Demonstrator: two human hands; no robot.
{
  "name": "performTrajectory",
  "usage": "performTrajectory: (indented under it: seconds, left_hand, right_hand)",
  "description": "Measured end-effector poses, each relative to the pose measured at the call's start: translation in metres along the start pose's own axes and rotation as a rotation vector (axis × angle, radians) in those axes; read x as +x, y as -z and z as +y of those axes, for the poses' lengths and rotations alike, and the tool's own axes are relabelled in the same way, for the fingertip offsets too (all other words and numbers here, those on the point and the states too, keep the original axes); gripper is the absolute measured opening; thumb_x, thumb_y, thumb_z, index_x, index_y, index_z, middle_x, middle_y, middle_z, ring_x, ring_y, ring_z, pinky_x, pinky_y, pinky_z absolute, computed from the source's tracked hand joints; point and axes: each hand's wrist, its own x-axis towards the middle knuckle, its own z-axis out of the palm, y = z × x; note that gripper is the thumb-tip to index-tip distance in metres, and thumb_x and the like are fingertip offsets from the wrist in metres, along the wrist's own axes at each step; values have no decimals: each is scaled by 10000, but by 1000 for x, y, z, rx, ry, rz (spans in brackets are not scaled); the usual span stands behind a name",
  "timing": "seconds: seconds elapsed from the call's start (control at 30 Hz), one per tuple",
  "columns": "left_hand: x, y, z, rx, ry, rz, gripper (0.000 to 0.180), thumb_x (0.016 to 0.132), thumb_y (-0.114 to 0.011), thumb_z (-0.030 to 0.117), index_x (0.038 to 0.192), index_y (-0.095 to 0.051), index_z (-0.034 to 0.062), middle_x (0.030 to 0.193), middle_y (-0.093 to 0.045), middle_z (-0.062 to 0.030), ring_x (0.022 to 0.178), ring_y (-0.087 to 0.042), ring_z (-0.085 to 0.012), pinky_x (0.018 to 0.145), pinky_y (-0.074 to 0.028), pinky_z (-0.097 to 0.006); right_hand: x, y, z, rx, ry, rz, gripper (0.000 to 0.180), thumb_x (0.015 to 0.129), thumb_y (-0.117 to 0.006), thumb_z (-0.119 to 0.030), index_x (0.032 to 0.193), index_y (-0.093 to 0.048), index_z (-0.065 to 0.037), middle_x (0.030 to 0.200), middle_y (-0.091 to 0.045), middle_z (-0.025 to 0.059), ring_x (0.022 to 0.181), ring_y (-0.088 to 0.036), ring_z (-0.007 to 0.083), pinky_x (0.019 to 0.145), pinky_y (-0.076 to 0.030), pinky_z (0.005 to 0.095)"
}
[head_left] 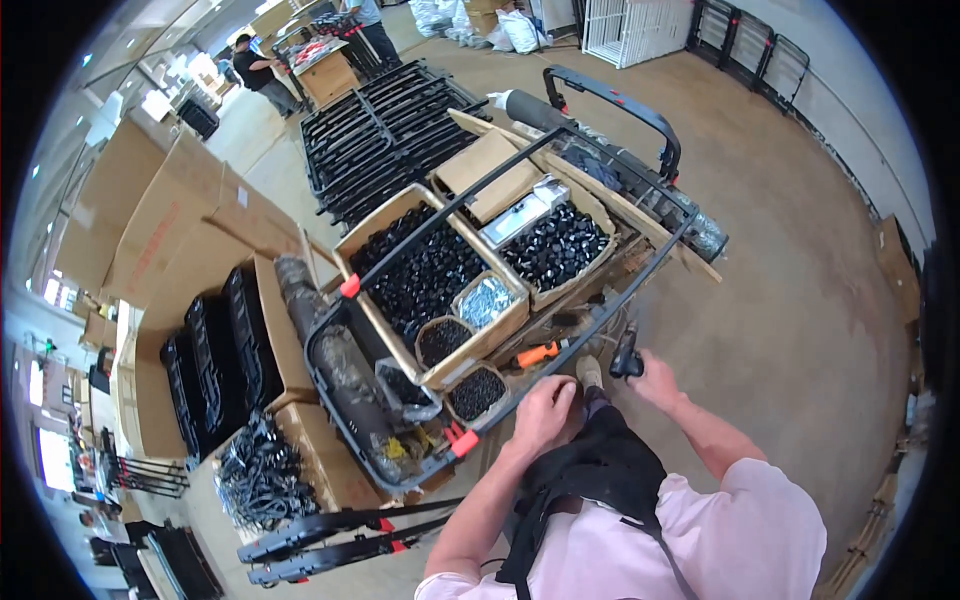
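Observation:
My right hand (656,378) grips a black power drill (626,355) held low beside my leg, its nose pointing toward the black metal frame (560,340) in front of me. My left hand (545,412) hovers near the frame's near rail with its fingers curled; whether it holds a small part I cannot tell. The frame lies over a work surface holding cardboard boxes (428,270) full of small black parts, a tray of silver screws (486,298) and an orange-handled tool (538,353). Red clamps (462,440) sit on the frame's rail.
Stacked black frames (385,140) lie on the floor beyond. Large cardboard boxes (180,230) with black parts stand at left. Folded black frames (340,535) with red clips lie at lower left. Other people (258,70) work far back. Bare concrete floor (800,300) stretches right.

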Motion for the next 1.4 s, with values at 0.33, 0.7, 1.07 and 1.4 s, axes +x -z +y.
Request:
performTrajectory:
  seconds: [0.33,0.7,1.07,1.4]
  left_hand:
    - [270,-27,-67,844,-46,-5,157,927,-703,237,987,-768,107,1055,-739,-113,1059,-655,-326,927,-475,-486]
    - [340,-46,-122,1387,124,-653,328,900,-685,375,1042,-784,97,1087,-755,-114,1132,-637,-272,1002,-401,-443]
    - [383,-10,-46,267,388,-83,339,928,-767,233,1152,-639,14,944,-733,-108,825,-695,-200,803,-579,-363]
    - [493,-16,-34,-298,324,87,337,1116,-528,207,1321,-531,-61,1109,-728,-140,945,-727,-192,895,-570,-331]
  right_hand:
    - [230,29,66,-2,-74,2,726,849,-742,-183,1501,-449,-60,1339,-598,280,1199,-629,461,1009,-540,522]
    - [287,29,90,-145,-105,-170,724,853,-741,-150,1499,-442,-19,1389,-536,326,1229,-616,476,1017,-547,528]
    - [233,207,-22,166,284,-758,230,921,-666,-259,1026,-726,-62,983,-706,214,961,-695,393,832,-557,517]
    - [375,4,-72,-685,478,-438,196,937,-645,-214,975,-833,-168,981,-799,16,901,-769,236,689,-525,435]
